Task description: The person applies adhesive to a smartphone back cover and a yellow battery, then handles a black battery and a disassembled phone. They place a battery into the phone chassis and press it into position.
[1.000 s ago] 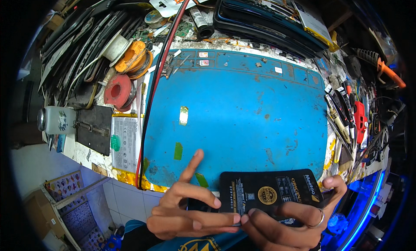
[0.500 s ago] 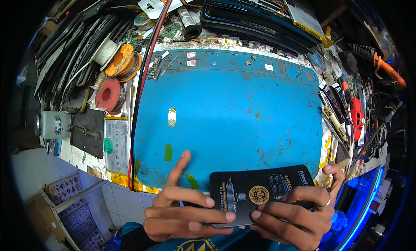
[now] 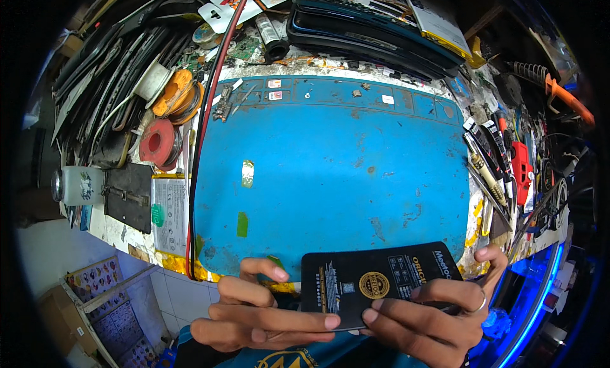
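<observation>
A flat black package (image 3: 346,285) with a round gold seal and small print is held up at the near edge of the blue work mat (image 3: 330,171). My right hand (image 3: 438,317) grips its right part, fingers across the front, a ring on one finger and one finger raised. At its lower left corner my left hand (image 3: 260,311) presses the package with fingertips, its index finger bent beside the package. The thumbs and the package's back are hidden. Green tape pieces (image 3: 242,224) and a shiny tape strip (image 3: 248,173) lie on the mat.
Solder spools (image 3: 159,142), a flat battery (image 3: 170,212) and a red-black cable (image 3: 198,152) line the left side. A stack of dark phone panels (image 3: 375,40) stands at the back. Tweezers, a red tool (image 3: 521,171) and an orange-handled iron (image 3: 569,101) crowd the right.
My left index finger, stretched out over the mat before, has bent down toward the package. The package has shifted slightly left and up; the whole view has also shifted a little.
</observation>
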Action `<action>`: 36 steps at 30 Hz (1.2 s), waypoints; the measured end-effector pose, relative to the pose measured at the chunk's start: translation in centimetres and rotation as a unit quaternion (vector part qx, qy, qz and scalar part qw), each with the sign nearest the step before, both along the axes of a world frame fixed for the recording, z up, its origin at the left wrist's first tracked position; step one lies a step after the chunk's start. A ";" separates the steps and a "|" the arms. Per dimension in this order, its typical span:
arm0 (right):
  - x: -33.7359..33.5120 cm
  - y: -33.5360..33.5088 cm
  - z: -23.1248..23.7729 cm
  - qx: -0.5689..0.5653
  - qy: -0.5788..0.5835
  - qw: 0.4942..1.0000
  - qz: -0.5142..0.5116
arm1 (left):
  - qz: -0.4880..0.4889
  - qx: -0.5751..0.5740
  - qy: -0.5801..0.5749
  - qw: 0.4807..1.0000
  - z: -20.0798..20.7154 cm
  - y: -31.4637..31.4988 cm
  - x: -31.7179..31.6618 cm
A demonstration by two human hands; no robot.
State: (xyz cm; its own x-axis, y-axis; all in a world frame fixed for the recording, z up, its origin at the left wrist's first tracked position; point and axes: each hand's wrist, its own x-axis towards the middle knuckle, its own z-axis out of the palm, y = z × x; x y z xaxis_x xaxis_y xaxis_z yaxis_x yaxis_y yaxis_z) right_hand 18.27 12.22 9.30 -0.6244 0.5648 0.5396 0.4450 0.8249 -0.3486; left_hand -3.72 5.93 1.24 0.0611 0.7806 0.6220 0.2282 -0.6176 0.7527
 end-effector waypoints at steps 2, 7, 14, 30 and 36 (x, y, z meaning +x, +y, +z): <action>0.3 -0.4 0.2 -0.020 -0.024 0.997 -0.070 | -0.020 -0.012 0.010 1.000 0.3 0.3 -0.3; 1.8 -0.3 -0.2 -0.058 -0.039 0.994 -0.081 | -0.033 -0.053 -0.005 0.998 0.9 0.5 -0.4; 2.5 0.1 -1.0 -0.102 -0.012 0.994 -0.040 | -0.026 -0.065 0.060 0.996 1.6 0.3 -0.6; 4.6 0.7 -0.4 -0.113 -0.007 0.992 -0.052 | -0.071 -0.055 0.014 0.996 0.1 -0.1 -1.8; 6.2 1.0 -1.2 -0.130 0.014 0.991 -0.023 | 0.015 -0.030 -0.057 0.998 -0.8 -0.4 -0.2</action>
